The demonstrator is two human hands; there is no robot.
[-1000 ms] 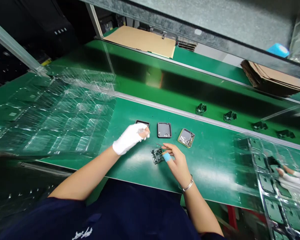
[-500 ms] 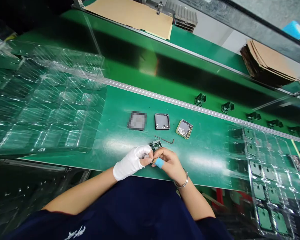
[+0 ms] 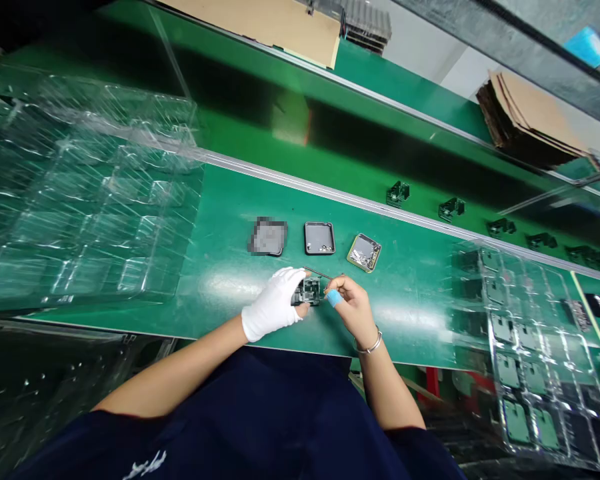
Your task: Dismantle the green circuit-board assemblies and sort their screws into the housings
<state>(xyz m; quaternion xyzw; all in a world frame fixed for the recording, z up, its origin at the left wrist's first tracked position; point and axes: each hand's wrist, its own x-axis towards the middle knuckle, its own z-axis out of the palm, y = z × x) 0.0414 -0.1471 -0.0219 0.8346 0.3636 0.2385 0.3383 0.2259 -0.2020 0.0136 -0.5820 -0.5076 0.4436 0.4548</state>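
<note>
My left hand (image 3: 274, 303), in a white fingerless glove, grips a small green-and-black electronic assembly (image 3: 311, 291) on the green bench, thumb at its near side and fingers at its far side. Close to the assembly's right side is my right hand (image 3: 351, 305), with blue tape round the thumb. Its thumb and forefinger are pinched together; whatever tiny piece lies between them is too small to name. Just beyond both hands lies a hex key (image 3: 317, 273), its right end hidden behind the right hand's fingers.
Three shallow square trays stand beyond the hands: a grey one (image 3: 269, 238), a black-rimmed one (image 3: 319, 238) and a yellow-edged one (image 3: 364, 253) with small metal parts. Clear plastic blister trays (image 3: 95, 200) flank the left; another (image 3: 525, 347) at right holds green boards. Several assemblies (image 3: 398, 193) line the ledge.
My hands have parted. The left has moved from the pinch with the right to grip the assembly, and the right has shifted right and farther out, up beside the hex key.
</note>
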